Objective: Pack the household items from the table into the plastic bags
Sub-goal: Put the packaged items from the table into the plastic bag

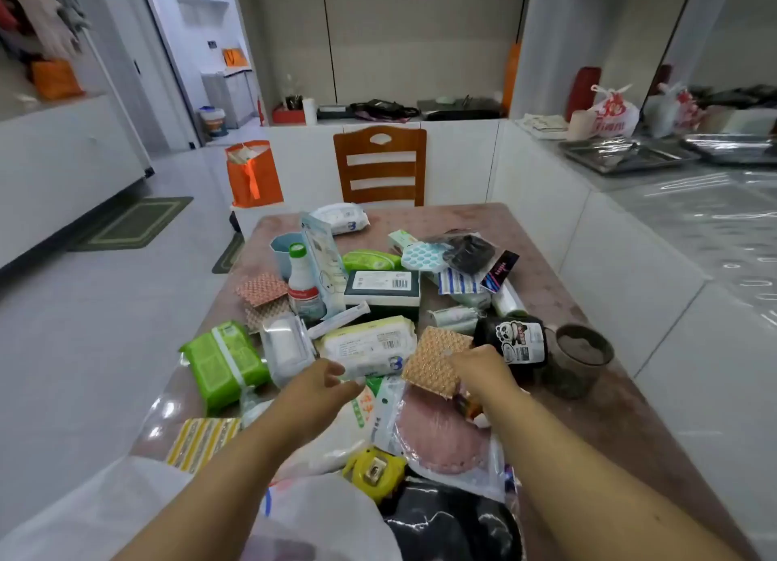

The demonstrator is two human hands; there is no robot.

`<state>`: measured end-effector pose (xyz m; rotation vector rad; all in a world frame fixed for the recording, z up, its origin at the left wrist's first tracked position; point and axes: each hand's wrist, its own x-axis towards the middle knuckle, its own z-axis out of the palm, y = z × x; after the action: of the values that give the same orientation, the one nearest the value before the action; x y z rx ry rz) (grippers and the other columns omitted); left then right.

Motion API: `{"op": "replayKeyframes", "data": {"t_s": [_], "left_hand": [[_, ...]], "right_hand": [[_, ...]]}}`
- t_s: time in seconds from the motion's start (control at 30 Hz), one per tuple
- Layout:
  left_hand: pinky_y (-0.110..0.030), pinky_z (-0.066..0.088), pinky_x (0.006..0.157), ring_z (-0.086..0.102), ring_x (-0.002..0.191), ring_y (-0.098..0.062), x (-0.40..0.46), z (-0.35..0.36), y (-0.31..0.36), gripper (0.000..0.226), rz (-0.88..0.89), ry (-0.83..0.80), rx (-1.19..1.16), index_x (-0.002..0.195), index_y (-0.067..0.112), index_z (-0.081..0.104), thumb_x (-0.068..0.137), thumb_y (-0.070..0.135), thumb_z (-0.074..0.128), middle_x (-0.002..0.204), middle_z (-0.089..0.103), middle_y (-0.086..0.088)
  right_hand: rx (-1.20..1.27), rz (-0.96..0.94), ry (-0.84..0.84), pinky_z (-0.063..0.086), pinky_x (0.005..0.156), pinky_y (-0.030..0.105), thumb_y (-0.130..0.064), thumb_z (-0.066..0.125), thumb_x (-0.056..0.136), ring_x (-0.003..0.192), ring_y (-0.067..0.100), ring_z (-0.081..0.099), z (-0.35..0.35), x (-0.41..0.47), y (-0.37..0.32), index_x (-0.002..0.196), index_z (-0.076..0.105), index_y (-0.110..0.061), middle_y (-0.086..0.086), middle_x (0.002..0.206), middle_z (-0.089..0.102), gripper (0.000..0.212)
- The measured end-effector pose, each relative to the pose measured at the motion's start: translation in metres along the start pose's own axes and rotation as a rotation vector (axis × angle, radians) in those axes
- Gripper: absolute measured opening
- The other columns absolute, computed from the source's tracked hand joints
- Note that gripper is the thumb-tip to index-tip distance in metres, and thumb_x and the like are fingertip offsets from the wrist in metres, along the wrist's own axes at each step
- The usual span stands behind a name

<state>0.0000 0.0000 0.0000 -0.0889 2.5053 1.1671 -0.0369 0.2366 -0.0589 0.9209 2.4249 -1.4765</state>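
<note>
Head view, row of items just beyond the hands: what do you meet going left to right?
Green wipes pack → clear plastic box → white wipes pack → orange dotted cloth, pinched by the right hand → black panda-label roll → dark round pot.

both arms reach over the cluttered table (559,274): the right hand (479,369) pinches an orange patterned cloth (435,360), the left hand (321,377) touches a white wet-wipes pack (370,344) beside it.

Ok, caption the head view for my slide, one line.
Both hands reach into cluttered table items: right hand holds an orange patterned square cloth, left hand touches a white wipes pack.
</note>
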Motion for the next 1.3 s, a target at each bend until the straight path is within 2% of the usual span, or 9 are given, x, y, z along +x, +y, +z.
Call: {"op": "replayKeyframes", "data": {"t_s": [0.3,0.53,0.63,0.73,0.83,0.9,1.0,1.1,1.3], "left_hand": [[-0.046,0.048,0.098,0.057,0.106,-0.026,0.041,0.027,0.006,0.034,-0.113,0.003,-0.122,0.124,0.009,0.054,0.097,0.028,0.047,0.112,0.059,-0.007],[-0.045,0.051,0.095,0.061,0.104,-0.029,0.052,0.027,0.004,0.019,-0.196,0.090,-0.409,0.106,0.009,0.057,0.097,0.024,0.049,0.112,0.062,-0.014],[-0.039,0.054,0.088,0.062,0.094,-0.026,0.054,0.020,0.004,0.022,-0.281,0.127,-0.531,0.109,0.001,0.057,0.097,0.018,0.051,0.098,0.062,-0.014],[-0.035,0.055,0.079,0.060,0.078,-0.022,0.050,0.022,0.001,0.013,-0.285,0.044,-0.418,0.092,0.003,0.060,0.096,0.012,0.051,0.088,0.063,-0.013],[-0.039,0.053,0.083,0.058,0.078,-0.025,0.046,0.040,0.000,0.016,-0.208,-0.081,-0.218,0.085,0.008,0.058,0.095,0.017,0.050,0.088,0.061,-0.014],[-0.039,0.047,0.090,0.057,0.088,-0.025,0.046,0.054,0.005,0.027,-0.138,-0.120,-0.045,0.093,0.005,0.058,0.097,0.028,0.044,0.097,0.061,-0.014],[-0.041,0.041,0.101,0.052,0.115,-0.032,0.053,0.071,0.016,0.048,-0.158,-0.151,0.080,0.127,0.004,0.051,0.099,0.039,0.035,0.130,0.055,-0.016],[-0.041,0.037,0.105,0.047,0.125,-0.035,0.062,0.082,0.022,0.059,-0.183,-0.090,0.148,0.138,0.004,0.043,0.098,0.047,0.035,0.141,0.048,-0.017],[-0.038,0.047,0.093,0.054,0.115,-0.031,0.063,0.089,0.019,0.084,-0.261,-0.141,-0.036,0.132,0.004,0.051,0.066,0.046,0.081,0.132,0.056,-0.013]], "right_hand": [[-0.263,0.125,0.206,0.045,0.096,0.041,-0.052,0.076,0.069,0.116,0.035,0.055,0.026,0.014,-0.012,0.126,0.050,-0.007,0.012,0.125,0.060,0.077],[0.237,-0.042,-0.067,0.056,0.083,0.038,-0.023,0.072,0.081,0.082,0.030,0.068,0.021,0.017,-0.030,0.103,0.068,0.003,0.019,0.095,0.072,0.035],[-0.200,-0.087,-0.325,0.053,0.089,0.039,-0.025,0.068,0.084,0.096,0.028,0.065,0.006,0.002,-0.040,0.109,0.064,-0.002,0.013,0.107,0.067,0.033],[-0.878,-0.201,-0.444,0.050,0.064,0.028,-0.029,0.063,0.085,0.076,0.020,0.057,-0.006,-0.013,-0.030,0.085,0.061,-0.012,0.005,0.089,0.058,0.017],[-1.077,-0.232,-0.421,0.047,0.073,0.027,-0.041,0.062,0.085,0.089,0.021,0.057,-0.004,-0.023,-0.010,0.107,0.062,-0.011,0.005,0.104,0.062,0.037],[-1.036,-0.224,-0.322,0.047,0.079,0.030,-0.049,0.063,0.083,0.099,0.022,0.059,-0.002,-0.028,0.003,0.118,0.057,-0.013,0.005,0.115,0.063,0.051],[-0.878,-0.248,-0.161,0.043,0.073,0.030,-0.051,0.068,0.079,0.093,0.021,0.057,-0.004,-0.031,0.020,0.109,0.055,-0.014,0.004,0.107,0.063,0.049],[-0.696,-0.273,-0.094,0.046,0.075,0.030,-0.049,0.072,0.076,0.095,0.020,0.060,-0.008,-0.031,0.034,0.102,0.058,-0.016,0.001,0.099,0.065,0.044],[-0.553,-0.371,-0.017,0.049,0.078,0.031,-0.045,0.073,0.077,0.096,0.021,0.061,-0.006,-0.026,0.047,0.110,0.064,-0.015,0.003,0.104,0.068,0.045]]}}
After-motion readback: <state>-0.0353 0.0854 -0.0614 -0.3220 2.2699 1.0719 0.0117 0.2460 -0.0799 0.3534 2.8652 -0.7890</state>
